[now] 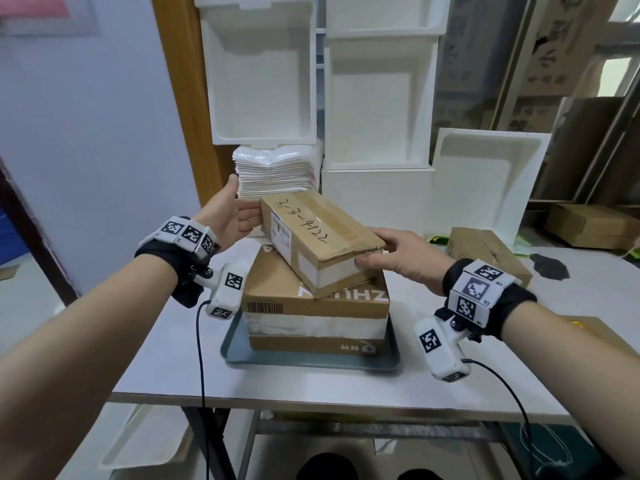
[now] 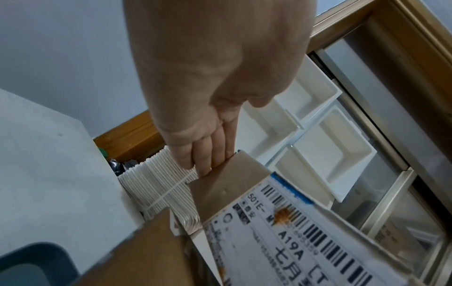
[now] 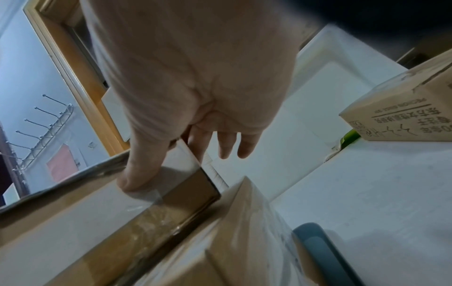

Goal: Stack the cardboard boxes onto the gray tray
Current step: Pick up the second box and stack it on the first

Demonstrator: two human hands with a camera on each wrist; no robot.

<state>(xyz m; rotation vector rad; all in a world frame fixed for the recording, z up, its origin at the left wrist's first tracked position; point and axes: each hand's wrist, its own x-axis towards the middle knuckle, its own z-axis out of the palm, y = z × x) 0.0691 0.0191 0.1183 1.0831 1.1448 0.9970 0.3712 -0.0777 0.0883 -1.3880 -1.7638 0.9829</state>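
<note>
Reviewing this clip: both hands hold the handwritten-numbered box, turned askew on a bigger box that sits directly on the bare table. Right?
Not quite. The bigger box sits on the gray tray, not directly on the table; the head view shows it. The rest holds: the left hand and right hand hold the numbered box at its ends, askew on the bigger box.

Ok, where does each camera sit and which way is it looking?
Head: looks forward and down at both forearms, the top box, the tray.
Left wrist: looks along the left hand; fingers flat on the box end.
Right wrist: looks along the right hand; thumb on the box's near end.
All share the top box.
</note>
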